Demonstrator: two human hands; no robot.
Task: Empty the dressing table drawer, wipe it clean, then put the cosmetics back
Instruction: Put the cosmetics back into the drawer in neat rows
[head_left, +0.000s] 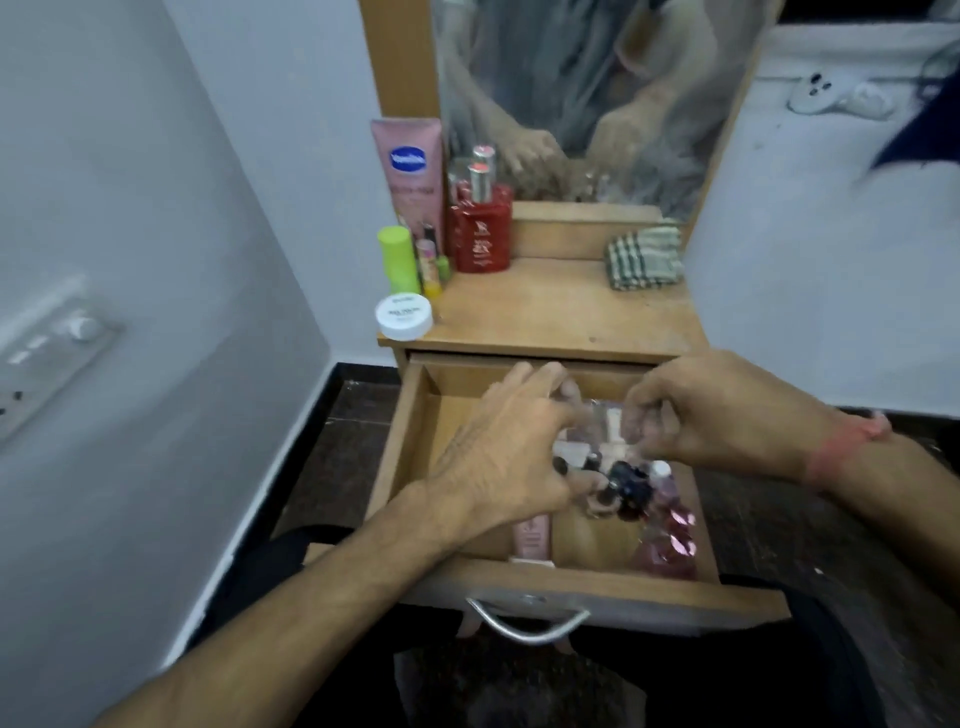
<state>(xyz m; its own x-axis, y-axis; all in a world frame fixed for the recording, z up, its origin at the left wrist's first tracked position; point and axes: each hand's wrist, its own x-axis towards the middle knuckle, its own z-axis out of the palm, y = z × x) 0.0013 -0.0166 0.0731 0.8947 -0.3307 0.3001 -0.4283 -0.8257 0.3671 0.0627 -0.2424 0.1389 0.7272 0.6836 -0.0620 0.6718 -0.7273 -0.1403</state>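
Drawer (415, 467), head view: pulled fully out beneath the bench (561, 312), metal handle (527, 621) toward us. We still have it partly stocked: a pink tube (531, 538) at the front wall, pink faceted bottles (670, 540) at the front right corner, a dark cluster of small items (626, 486) in the middle, and clear packaging behind it.

Left hand (509, 452): we reach it over the middle of the heap, fingers curled down; whether its grip has closed on anything we cannot tell. Right hand (727, 410): fingertips pinched together over the clear packaging; the blur hides whether they grasp something.

On the bench, left side: pink lotion tube (408, 171), red perfume bottle (480, 228), green bottle (397, 260), white jar (404, 316). Right side: folded checked cloth (644, 257), lying by the mirror (571, 93).

Handling, as we judge it: the contents look light, small and smooth, the glass-like bottles fragile and apt to slip. We would take bottles by the body, tubes at mid-length, loose pieces in small handfuls. Emptying appears unfinished.
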